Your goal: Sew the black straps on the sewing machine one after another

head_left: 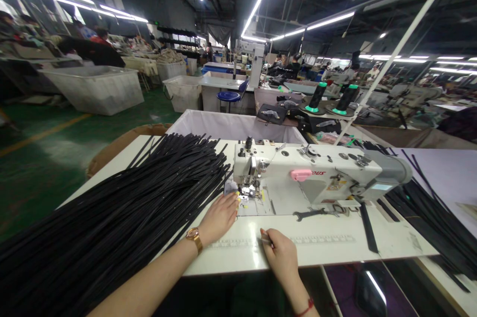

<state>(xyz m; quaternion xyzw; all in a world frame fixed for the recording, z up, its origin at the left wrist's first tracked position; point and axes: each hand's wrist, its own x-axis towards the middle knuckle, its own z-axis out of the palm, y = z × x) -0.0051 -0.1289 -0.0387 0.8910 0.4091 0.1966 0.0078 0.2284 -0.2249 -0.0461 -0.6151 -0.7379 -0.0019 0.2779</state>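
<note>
My left hand [219, 213], with a gold watch at the wrist, lies palm down on the bed of a white sewing machine [276, 170]. Its fingers stretch toward the presser foot [250, 191], the tips right beside it; nothing shows under them. My right hand [280, 251] is closed over the table's front part, near the printed ruler [324, 239]. A small metal tool [266, 238] pokes out of its fingers, mostly hidden. To the left of my left hand spreads a large heap of long black straps [141, 198].
A wrench [309, 214] lies before the machine, near a black strip [368, 227]. More black straps [436, 212] lie at the right. Behind the machine are a lined bin [238, 125], two black thread cones [317, 97] and a slanted thread stand [395, 53].
</note>
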